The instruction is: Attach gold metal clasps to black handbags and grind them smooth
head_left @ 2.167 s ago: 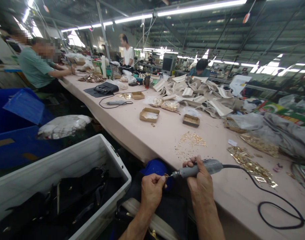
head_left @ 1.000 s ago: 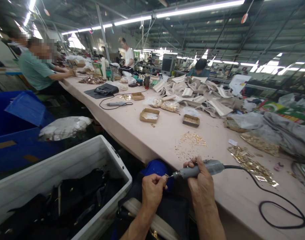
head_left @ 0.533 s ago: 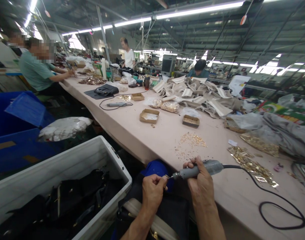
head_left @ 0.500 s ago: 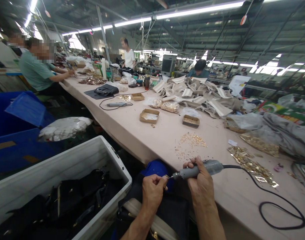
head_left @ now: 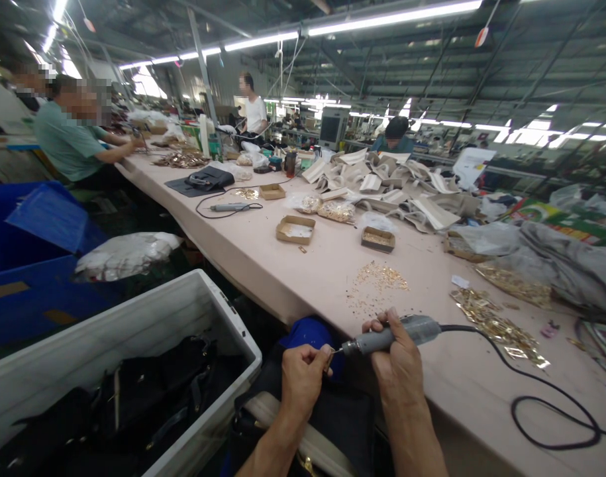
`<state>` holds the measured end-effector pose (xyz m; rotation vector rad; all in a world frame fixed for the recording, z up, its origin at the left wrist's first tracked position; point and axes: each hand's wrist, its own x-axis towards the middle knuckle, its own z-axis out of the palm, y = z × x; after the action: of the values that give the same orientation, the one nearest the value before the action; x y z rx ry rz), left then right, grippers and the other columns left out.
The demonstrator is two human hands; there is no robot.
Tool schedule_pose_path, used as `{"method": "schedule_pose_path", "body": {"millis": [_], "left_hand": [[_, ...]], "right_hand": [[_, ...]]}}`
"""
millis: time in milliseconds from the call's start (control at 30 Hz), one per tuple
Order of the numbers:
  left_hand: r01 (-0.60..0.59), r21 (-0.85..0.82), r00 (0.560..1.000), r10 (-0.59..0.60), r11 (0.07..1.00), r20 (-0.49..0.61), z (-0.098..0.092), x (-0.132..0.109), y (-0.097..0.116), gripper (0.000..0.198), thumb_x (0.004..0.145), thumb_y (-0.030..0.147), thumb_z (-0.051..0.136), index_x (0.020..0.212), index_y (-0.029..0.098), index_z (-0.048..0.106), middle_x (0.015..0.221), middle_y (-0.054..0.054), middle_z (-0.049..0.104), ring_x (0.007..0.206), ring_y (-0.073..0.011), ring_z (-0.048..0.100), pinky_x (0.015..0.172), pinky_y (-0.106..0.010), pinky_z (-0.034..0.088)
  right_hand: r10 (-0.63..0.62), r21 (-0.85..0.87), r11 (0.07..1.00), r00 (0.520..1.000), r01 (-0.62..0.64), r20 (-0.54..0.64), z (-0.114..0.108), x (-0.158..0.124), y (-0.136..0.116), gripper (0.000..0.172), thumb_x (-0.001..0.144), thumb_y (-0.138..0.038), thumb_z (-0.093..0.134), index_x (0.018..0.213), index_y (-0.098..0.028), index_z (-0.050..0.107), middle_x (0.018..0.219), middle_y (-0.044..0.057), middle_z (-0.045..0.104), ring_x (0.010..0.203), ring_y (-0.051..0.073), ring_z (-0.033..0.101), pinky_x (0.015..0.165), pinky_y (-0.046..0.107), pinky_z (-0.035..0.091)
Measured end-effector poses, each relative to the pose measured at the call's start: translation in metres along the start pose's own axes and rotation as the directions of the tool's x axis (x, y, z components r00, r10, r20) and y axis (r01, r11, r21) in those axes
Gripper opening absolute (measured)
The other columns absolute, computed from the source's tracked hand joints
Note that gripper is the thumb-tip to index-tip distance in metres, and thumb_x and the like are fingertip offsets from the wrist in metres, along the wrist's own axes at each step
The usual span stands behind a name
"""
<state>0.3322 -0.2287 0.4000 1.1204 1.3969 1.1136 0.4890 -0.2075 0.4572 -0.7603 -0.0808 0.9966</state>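
Observation:
My right hand (head_left: pixel 397 358) is wrapped round a grey corded electric screwdriver (head_left: pixel 382 340), its thin bit pointing left. The bit's tip meets a small gold metal fitting (head_left: pixel 330 356) pinched between the thumb and finger of my left hand (head_left: pixel 303 374). Fingers cover most of the fitting, so its full shape is hidden. Below both hands a black bag (head_left: pixel 345 421) with a beige strip and gold hardware lies on my lap. Small gold screws (head_left: pixel 382 278) are scattered on the table just beyond the screwdriver.
The pinkish table (head_left: pixel 253 265) bears gold fittings (head_left: pixel 501 328), cardboard trays (head_left: pixel 295 230) and a heap of beige pieces (head_left: pixel 382 182). A white bin (head_left: pixel 218 301) of black bags stands at left. The black cord (head_left: pixel 516 371) loops at right. A person in green (head_left: pixel 71 149) sits far left.
The view has shifted very slightly. Both hands hold almost the same position, with the screwdriver bit still at the fitting.

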Motion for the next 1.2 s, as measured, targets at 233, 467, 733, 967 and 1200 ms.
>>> {"method": "schedule_pose_path", "body": {"millis": [233,467,733,967,1200], "left_hand": [[0.036,-0.023,0.999,-0.036,0.999,-0.014,0.0,0.002,0.0,0.039,0.084,0.048,0.071,0.06,0.018,0.074,0.055,-0.005,0.074,0.052,-0.0187,0.066,0.054,-0.026,0.044],[0.036,-0.031,0.999,-0.037,0.999,-0.028,0.001,0.0,0.001,0.039,0.082,0.049,0.072,0.058,0.018,0.073,0.055,-0.006,0.074,0.05,-0.0185,0.065,0.053,-0.026,0.043],[0.048,-0.003,0.998,-0.048,0.999,-0.035,0.002,0.001,-0.001,0.04,0.082,0.05,0.071,0.058,0.018,0.072,0.054,-0.005,0.074,0.049,-0.0183,0.064,0.052,-0.027,0.042],[0.043,0.008,0.998,-0.042,0.999,-0.05,0.003,0.001,0.002,0.04,0.081,0.049,0.072,0.055,0.019,0.071,0.053,-0.005,0.073,0.049,-0.018,0.063,0.052,-0.027,0.04],[0.059,0.022,0.996,-0.057,0.998,-0.064,0.004,0.002,0.002,0.037,0.08,0.047,0.072,0.056,0.018,0.072,0.053,-0.006,0.073,0.049,-0.0186,0.062,0.051,-0.027,0.039]], "right_hand": [[-0.001,0.032,0.999,0.999,0.0,0.037,0.001,-0.003,-0.002,0.039,0.068,-0.011,0.09,0.091,-0.017,0.059,0.083,-0.004,0.057,0.066,0.007,0.052,0.067,0.025,0.058],[-0.03,0.017,0.999,0.999,0.029,0.042,0.006,-0.009,-0.003,0.04,0.067,-0.016,0.092,0.089,-0.018,0.058,0.082,-0.004,0.057,0.067,0.008,0.052,0.068,0.025,0.058],[-0.121,-0.051,0.991,0.992,0.123,0.048,0.01,-0.015,-0.001,0.045,0.065,-0.024,0.095,0.091,-0.019,0.058,0.081,-0.005,0.058,0.067,0.008,0.053,0.068,0.026,0.059],[-0.288,-0.112,0.949,0.954,0.296,0.081,0.018,-0.028,0.005,0.041,0.068,-0.025,0.094,0.092,-0.02,0.061,0.077,-0.004,0.059,0.066,0.012,0.056,0.064,0.029,0.058],[-0.388,-0.134,0.903,0.909,0.408,0.151,0.029,-0.046,0.01,0.035,0.071,-0.022,0.092,0.091,-0.018,0.063,0.074,-0.002,0.061,0.062,0.012,0.057,0.058,0.027,0.054]]}}
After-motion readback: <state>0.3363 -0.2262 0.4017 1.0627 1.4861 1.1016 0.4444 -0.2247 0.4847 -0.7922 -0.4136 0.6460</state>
